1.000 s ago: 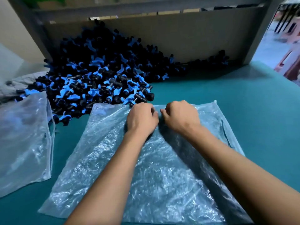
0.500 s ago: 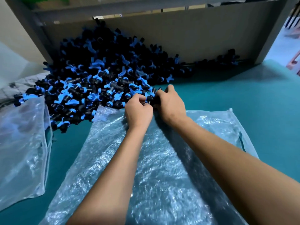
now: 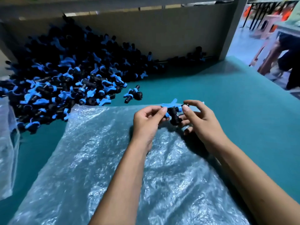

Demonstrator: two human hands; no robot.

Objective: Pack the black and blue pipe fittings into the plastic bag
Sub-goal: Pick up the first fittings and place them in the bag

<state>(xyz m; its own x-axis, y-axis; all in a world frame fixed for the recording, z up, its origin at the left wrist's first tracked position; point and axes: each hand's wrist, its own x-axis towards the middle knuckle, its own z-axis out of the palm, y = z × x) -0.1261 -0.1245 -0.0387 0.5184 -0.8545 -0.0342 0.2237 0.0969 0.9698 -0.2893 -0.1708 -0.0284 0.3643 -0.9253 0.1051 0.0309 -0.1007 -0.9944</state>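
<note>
Pinching black-blue fittings [image 3: 173, 113], crinkly plastic bag [image 3: 113, 159]

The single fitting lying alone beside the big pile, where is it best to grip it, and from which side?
Probably pinch the lone fitting from above across its black body; it lies flat on the green table, and the nearest side faces away from the pile.

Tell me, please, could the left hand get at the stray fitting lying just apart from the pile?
Probably yes: the stray fitting lies on bare table just beyond the left hand, nothing between, though that hand already grips a held fitting.
</note>
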